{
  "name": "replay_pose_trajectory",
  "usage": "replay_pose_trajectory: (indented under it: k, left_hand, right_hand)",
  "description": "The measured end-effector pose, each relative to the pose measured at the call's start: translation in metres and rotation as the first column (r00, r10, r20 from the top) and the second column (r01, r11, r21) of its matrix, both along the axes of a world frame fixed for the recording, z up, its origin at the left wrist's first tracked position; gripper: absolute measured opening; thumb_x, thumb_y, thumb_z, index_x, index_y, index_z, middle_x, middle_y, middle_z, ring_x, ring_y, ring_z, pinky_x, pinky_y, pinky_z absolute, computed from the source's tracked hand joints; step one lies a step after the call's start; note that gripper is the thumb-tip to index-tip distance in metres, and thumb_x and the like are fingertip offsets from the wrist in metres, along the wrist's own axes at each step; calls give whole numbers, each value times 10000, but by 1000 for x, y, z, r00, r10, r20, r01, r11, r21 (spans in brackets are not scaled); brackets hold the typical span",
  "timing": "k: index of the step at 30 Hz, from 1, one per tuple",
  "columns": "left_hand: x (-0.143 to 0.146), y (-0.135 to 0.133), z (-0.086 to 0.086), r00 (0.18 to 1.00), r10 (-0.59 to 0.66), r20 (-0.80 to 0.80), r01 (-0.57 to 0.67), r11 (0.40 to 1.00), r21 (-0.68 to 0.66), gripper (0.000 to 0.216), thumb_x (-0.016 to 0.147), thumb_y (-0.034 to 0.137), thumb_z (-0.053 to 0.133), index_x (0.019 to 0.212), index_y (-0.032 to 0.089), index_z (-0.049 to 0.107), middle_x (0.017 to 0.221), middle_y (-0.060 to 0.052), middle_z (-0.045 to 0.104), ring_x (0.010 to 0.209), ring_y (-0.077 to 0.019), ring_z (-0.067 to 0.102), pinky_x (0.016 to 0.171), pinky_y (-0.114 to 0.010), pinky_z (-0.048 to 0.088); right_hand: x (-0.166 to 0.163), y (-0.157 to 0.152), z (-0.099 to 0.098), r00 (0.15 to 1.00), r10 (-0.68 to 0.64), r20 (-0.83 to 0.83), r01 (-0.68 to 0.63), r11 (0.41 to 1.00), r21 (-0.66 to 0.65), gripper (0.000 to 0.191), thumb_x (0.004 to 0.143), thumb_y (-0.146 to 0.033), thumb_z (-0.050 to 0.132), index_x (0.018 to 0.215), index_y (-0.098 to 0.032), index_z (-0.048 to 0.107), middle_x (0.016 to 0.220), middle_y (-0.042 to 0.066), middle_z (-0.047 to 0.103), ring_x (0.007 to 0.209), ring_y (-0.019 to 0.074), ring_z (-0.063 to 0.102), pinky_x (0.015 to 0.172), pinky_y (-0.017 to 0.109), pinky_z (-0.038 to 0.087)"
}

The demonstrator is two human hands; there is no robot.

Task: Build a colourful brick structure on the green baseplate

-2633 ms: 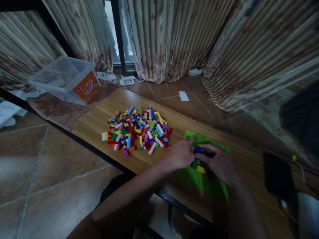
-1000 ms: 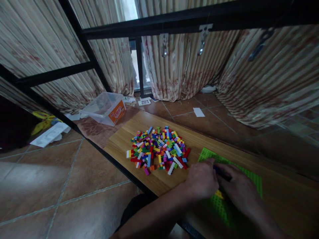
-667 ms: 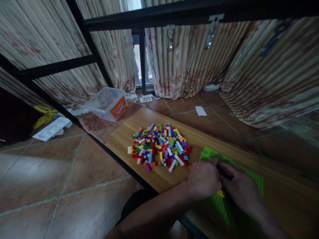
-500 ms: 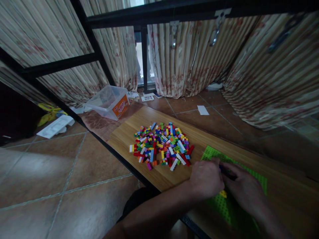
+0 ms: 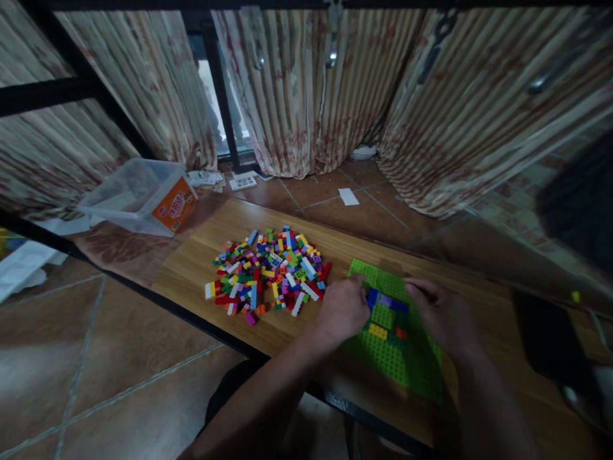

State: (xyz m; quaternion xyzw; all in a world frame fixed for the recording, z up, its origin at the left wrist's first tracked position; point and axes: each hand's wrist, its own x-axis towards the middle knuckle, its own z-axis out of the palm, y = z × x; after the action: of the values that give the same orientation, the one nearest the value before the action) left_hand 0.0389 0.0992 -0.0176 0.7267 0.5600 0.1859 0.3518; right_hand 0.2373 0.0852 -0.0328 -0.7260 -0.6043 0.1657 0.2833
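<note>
A green baseplate (image 5: 400, 364) lies on the wooden table (image 5: 201, 262). On it sit a blue and purple brick strip (image 5: 387, 299), a yellow brick (image 5: 377, 331) and a small red brick (image 5: 401, 333). My left hand (image 5: 342, 310) rests at the plate's left edge, its fingers curled right by the strip's left end. Over the plate's right side, my right hand (image 5: 440, 313) also has its fingers curled, just right of the strip. Whatever either hand holds is hidden. A pile of several coloured bricks (image 5: 268, 268) lies to the left of my left hand.
A clear plastic tub with an orange label (image 5: 138, 195) stands on the floor beyond the table's left end. A flat black object (image 5: 541, 332) lies on the table at the right. Striped curtains (image 5: 306, 83) hang behind, and a black bar (image 5: 43, 99) crosses the upper left.
My hands were pressed together over a blue brick on the plate; now they are apart and the blue and purple strip lies uncovered between them. The view has swung downward and to the right.
</note>
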Motion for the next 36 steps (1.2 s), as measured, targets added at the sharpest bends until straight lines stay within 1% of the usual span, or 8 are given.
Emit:
replay_pose_trajectory:
  k: [4,6,10,12,17,22,30,36]
  left_hand:
    - [1,2,-2,1000,-3,17,4,1000,-13,401,912,185,414,1254,139,620,1050,-132,746,976,-223,708,898,-326,526]
    - [2,3,-2,1000,-9,25,10,1000,-16,403,915,187,418,1267,141,609,1033,-125,747,943,-213,710,888,-323,526]
    - [2,3,0,1000,-13,15,14,1000,-17,389,921,194,423,1260,149,609,1009,-116,747,913,-211,707,895,-335,522]
    - [2,3,0,1000,-12,16,12,1000,-17,383,922,192,423,1248,140,616,1009,-122,747,916,-216,707,890,-338,523]
    - [3,2,-2,1000,-7,25,6,1000,10,383,922,182,430,1256,134,611,1110,-131,731,1009,-217,699,908,-318,521]
    - [4,0,-2,1000,-11,-16,12,999,47,373,926,189,424,1235,141,627,1076,-127,744,999,-241,708,917,-347,528]
    - [5,-4,-3,1000,-16,3,16,998,66,377,935,209,397,1224,154,634,1070,-121,744,1013,-247,705,938,-358,527]
    - [6,-7,-6,999,-44,-7,44,997,57,395,898,182,409,1227,146,624,1047,-126,744,1001,-255,706,923,-366,540]
  right_hand:
    - [3,0,0,1000,-16,-8,16,1000,-18,353,848,-446,500,979,-219,736,1056,81,747,977,269,679,873,427,507]
    - [-1,-1,0,1000,2,-20,-3,999,-46,346,853,-438,501,990,-223,735,1052,73,746,953,262,681,864,423,508]
    - [-9,-3,-1,987,133,-91,-143,983,-113,332,838,-429,550,1042,-230,720,1045,63,740,924,248,680,844,406,508]
    - [-11,-4,-3,978,178,-110,-191,974,-118,324,824,-411,579,1050,-226,717,1030,66,735,925,245,675,844,399,505]
    - [-16,-1,-4,973,231,-13,-231,967,-109,241,827,-338,586,960,-208,739,967,77,701,912,248,644,848,406,483]
    - [-21,-1,-3,961,277,28,-273,957,-101,199,845,-272,574,923,-216,748,934,71,687,902,246,633,843,403,474]
    - [-16,-2,-11,954,299,24,-297,953,-51,215,860,-289,552,938,-233,745,941,65,688,903,249,630,846,414,477]
    - [-9,-1,-19,951,308,39,-305,950,-61,258,862,-391,533,951,-245,726,990,64,708,919,272,644,845,446,480]
